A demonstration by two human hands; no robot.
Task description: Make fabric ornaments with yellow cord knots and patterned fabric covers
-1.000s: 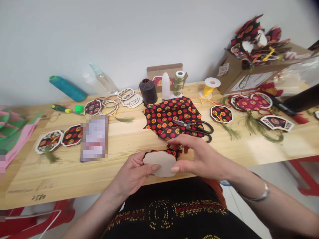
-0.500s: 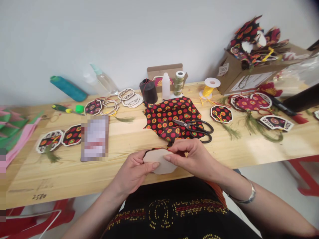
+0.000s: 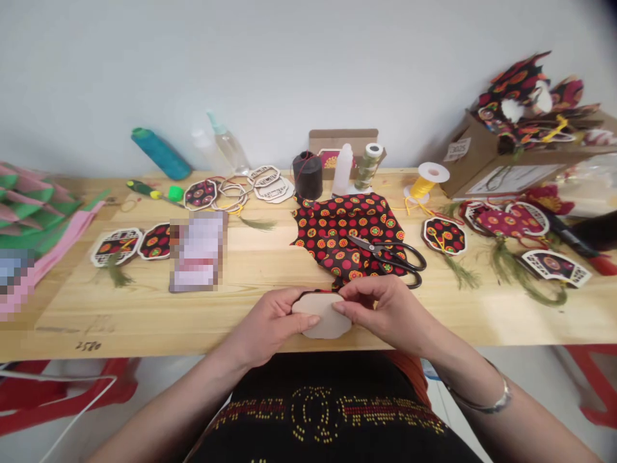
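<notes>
Close to the table's front edge, I hold a pale, flat plaque with scalloped corners, its plain side facing me. Dark patterned fabric shows along its far rim. My left hand grips its left side, thumb flat on the pale face. At the upper right edge, the thumb and fingers of my right hand pinch the rim. Just beyond lies a black cloth with red and orange round motifs. Black-handled scissors rest on the cloth's right part. What lies under the plaque is hidden.
Behind the cloth stand a black thread cone, a white bottle and a yellow spool. A blurred-out flat object lies left. Tasselled ornaments sit at the right, before a cardboard box of fabric pieces.
The camera view has shifted, so the table things appear farther right. Both hands keep their hold on the plaque, the right still pinching its upper right edge.
</notes>
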